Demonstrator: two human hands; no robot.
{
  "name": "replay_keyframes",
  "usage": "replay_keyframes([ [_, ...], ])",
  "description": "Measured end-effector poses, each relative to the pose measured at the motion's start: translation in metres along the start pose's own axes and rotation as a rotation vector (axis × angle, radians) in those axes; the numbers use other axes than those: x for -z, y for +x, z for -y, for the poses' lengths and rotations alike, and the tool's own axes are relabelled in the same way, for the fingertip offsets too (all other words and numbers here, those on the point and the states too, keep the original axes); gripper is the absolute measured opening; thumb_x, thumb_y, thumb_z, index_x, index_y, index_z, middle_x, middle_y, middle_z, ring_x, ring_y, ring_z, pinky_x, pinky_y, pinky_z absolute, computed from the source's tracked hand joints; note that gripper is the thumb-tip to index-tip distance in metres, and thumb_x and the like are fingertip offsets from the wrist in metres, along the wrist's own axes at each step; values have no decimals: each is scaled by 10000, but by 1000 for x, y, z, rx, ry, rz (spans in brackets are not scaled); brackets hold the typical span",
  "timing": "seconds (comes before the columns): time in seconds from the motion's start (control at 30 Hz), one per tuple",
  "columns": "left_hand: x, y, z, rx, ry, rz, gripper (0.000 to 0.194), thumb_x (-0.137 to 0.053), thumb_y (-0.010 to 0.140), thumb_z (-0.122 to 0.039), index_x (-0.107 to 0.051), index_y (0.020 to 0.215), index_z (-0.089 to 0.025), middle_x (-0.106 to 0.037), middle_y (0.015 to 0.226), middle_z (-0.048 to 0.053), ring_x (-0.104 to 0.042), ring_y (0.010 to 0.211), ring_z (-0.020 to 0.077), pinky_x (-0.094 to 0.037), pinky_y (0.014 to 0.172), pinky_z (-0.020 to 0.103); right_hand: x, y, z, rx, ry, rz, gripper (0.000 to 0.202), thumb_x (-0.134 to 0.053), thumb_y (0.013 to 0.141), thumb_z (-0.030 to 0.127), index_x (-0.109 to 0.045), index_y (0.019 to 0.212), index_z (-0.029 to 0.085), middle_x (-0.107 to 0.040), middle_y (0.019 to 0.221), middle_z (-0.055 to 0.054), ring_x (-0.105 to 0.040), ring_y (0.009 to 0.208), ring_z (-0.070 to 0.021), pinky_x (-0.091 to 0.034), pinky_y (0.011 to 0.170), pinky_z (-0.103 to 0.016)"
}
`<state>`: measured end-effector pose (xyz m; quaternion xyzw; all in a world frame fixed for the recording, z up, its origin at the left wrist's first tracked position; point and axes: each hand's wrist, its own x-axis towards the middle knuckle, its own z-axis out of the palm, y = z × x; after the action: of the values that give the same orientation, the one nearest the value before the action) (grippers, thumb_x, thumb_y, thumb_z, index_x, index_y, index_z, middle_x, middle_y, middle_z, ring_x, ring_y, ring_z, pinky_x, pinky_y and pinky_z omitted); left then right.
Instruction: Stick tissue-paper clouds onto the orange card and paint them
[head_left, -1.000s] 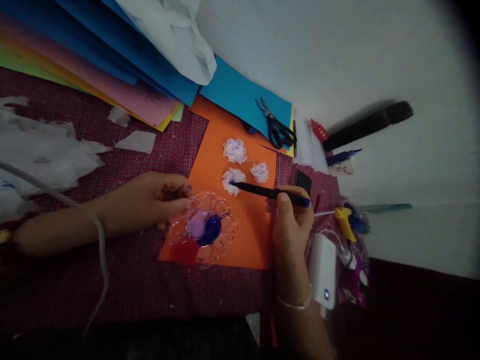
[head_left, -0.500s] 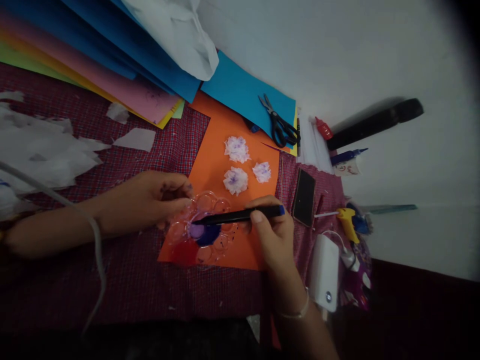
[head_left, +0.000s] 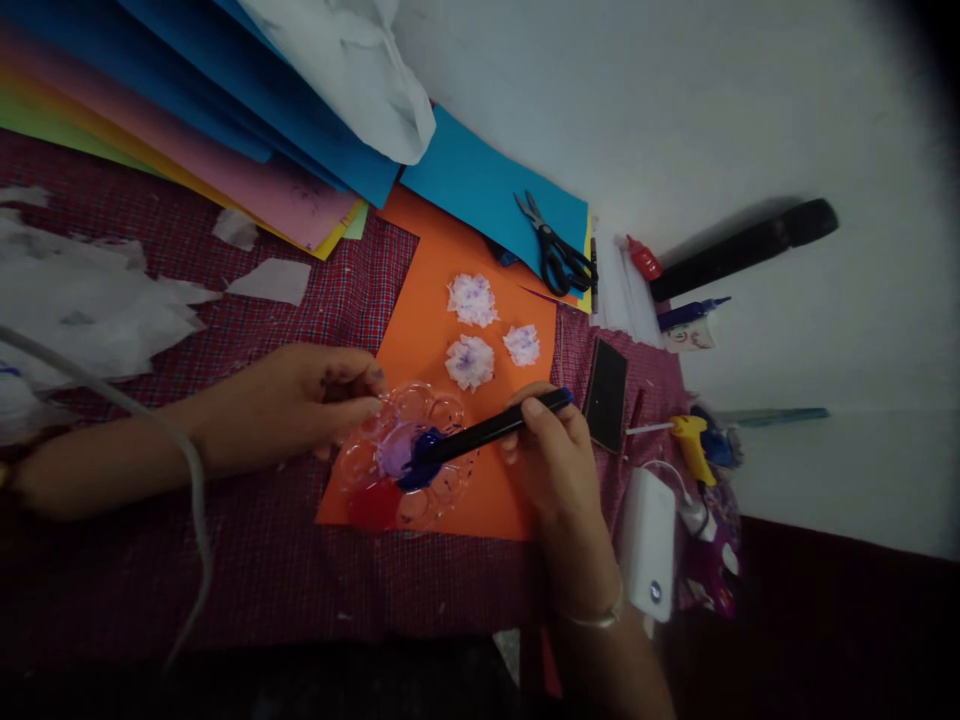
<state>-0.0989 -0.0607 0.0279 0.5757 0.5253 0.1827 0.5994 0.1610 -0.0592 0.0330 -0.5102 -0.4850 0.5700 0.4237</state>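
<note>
My right hand (head_left: 555, 455) holds a black paintbrush (head_left: 487, 436) with its tip in the blue-purple paint of a clear flower-shaped palette (head_left: 442, 405). My left hand (head_left: 300, 400) grips the palette's left rim with its fingertips. The palette also holds red paint and lies on an orange paper sheet (head_left: 431, 310). Three white tissue flowers (head_left: 471, 361), speckled with purple, lie on the orange sheet just beyond the palette.
Black scissors (head_left: 555, 255) lie on a blue sheet (head_left: 480, 190) at the back. A stack of coloured papers (head_left: 225, 170) and white tissue scraps (head_left: 90, 300) fill the left. A white power bank (head_left: 649, 545), yellow glue gun (head_left: 690, 445) and glue bottles lie right, on red checked cloth.
My right hand drew the brush back from the nearest tissue flower to the palette, and its tip now dips into the blue-purple paint. My left hand has stayed on the palette.
</note>
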Motion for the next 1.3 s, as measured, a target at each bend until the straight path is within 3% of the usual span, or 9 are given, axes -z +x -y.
replay_keyframes([
  [0.1,0,0,-1,-6,1,1,151,-561,823,-351,-578,834,-201,-565,588,-41,-520,478,99,-400,430,175,8,6,5,57,30,-101,212,-606,839,413,-580,812,204,-526,503,67,-478,398,-87,-379,395,-214],
  [0.27,1,0,0,-16,-2,20,164,-564,829,-364,-572,843,-201,-574,597,-45,-512,465,93,-395,431,179,29,13,11,279,11,-369,171,-546,880,380,-575,876,211,-556,593,50,-505,446,-83,-393,442,-221],
  [0.37,1,0,1,-32,-2,18,172,-560,835,-368,-570,826,-196,-570,600,-46,-503,478,89,-403,447,179,34,14,10,337,-52,-440,140,-576,864,330,-599,911,200,-606,630,33,-532,468,-91,-404,456,-227],
  [0.73,1,-3,-4,-5,29,5,188,-555,831,-383,-582,846,-198,-577,606,-37,-554,514,119,-449,484,208,31,13,7,323,-177,-384,89,-603,858,280,-630,922,223,-614,690,21,-545,540,-109,-432,539,-256],
  [0.87,0,-3,-3,-10,32,-7,180,-561,818,-379,-588,829,-202,-579,596,-33,-555,512,120,-429,464,197,27,9,9,417,-148,-408,96,-529,897,299,-594,912,231,-558,636,34,-535,518,-111,-418,518,-256],
  [1.0,0,-2,-3,4,46,-23,179,-551,821,-374,-599,841,-202,-583,582,-40,-539,479,106,-402,438,183,13,-4,10,376,-136,-259,153,-512,919,352,-589,878,227,-511,563,44,-496,465,-110,-386,467,-254],
  [1.13,1,-1,-2,-5,35,3,190,-577,799,-383,-611,849,-204,-595,589,-32,-546,488,112,-410,434,183,-2,-18,9,377,-279,-108,102,-598,894,338,-629,892,241,-569,634,38,-552,523,-112,-402,478,-249],
  [1.3,2,-1,-4,2,31,20,199,-547,823,-378,-612,846,-191,-585,598,-32,-526,493,101,-416,449,178,-5,-21,9,408,-411,-84,55,-620,884,301,-637,875,249,-594,672,34,-579,582,-121,-437,528,-263],
])
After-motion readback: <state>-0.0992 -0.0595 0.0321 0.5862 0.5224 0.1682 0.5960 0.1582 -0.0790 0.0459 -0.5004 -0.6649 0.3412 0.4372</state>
